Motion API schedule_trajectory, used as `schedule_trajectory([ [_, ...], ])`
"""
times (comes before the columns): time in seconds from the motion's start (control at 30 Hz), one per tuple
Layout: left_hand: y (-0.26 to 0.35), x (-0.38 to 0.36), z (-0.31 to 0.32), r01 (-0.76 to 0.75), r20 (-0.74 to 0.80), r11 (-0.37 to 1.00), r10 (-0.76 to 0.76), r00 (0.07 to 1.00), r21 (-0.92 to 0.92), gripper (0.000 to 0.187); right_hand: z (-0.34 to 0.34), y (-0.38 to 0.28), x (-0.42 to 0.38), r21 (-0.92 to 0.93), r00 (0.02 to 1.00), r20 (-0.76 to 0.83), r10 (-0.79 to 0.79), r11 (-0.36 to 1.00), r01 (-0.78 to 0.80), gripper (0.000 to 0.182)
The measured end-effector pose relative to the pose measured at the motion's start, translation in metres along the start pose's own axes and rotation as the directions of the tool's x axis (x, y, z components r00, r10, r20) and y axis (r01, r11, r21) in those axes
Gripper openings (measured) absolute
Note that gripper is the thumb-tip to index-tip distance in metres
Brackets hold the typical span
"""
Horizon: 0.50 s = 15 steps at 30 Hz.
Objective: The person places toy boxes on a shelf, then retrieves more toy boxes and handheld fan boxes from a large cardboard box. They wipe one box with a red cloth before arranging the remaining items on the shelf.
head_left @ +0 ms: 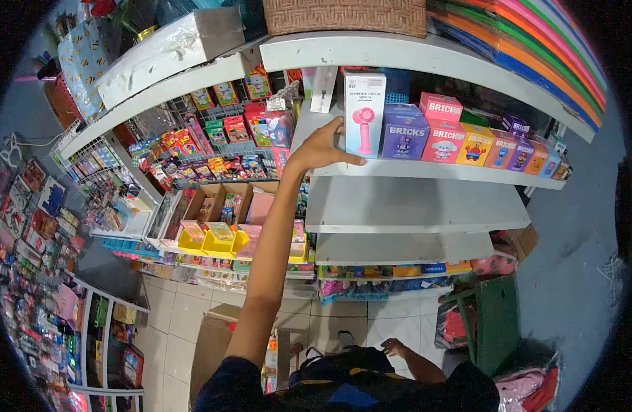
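Note:
My left hand [323, 146] is at the left edge of a white handheld fan box [364, 117] standing upright on the shelf. The box has a pink fan printed on its front. My thumb reaches across its lower front corner and the other fingers are at its left side, partly hidden. Right beside it stands a purple BRICKS box [406, 134], followed by a row of smaller toy boxes, including a pink one [444, 141] and a yellow one [475, 145]. My right hand [394, 347] hangs low by my body, fingers loosely apart, holding nothing.
Grey shelf boards [419, 206] lie below the row of boxes. To the left are hanging small packets and yellow bins [220, 242]. An open cardboard box [211, 353] is on the tiled floor by my legs. A green stool [496, 319] stands at the right.

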<state>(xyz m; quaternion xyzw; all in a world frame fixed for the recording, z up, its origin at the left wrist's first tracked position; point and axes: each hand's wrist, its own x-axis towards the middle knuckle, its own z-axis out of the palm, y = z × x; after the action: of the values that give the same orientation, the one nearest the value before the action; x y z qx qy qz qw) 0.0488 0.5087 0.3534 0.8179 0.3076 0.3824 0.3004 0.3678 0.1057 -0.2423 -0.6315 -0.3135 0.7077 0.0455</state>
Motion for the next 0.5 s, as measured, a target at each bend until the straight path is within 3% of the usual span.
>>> schedule_trajectory([
  [0.07,0.002,0.002,0.000,-0.012,0.018,1.000,0.013,1.000,-0.029,0.088,-0.008,0.005,0.003,0.127,0.997,0.072,-0.009,0.992,0.000,0.031],
  [0.1,0.004,0.002,0.000,-0.018,0.028,0.999,0.019,0.999,-0.042,0.088,-0.005,0.004,0.004,0.073,0.999,0.031,0.032,0.997,-0.034,0.031],
  [0.2,0.002,0.002,0.000,-0.001,0.019,0.999,0.000,1.000,0.053,0.090,-0.010,0.002,0.001,0.218,0.992,0.120,0.033,0.974,-0.059,0.028],
  [0.3,0.002,0.002,-0.001,0.036,0.018,0.991,-0.039,0.999,0.130,0.093,-0.005,-0.001,-0.004,0.138,0.999,0.044,0.026,0.990,-0.032,0.032],
  [0.5,0.011,-0.001,-0.002,0.013,0.004,0.987,-0.013,1.000,0.162,0.099,-0.008,-0.009,-0.002,0.160,0.998,0.067,0.006,0.987,-0.017,0.029],
])
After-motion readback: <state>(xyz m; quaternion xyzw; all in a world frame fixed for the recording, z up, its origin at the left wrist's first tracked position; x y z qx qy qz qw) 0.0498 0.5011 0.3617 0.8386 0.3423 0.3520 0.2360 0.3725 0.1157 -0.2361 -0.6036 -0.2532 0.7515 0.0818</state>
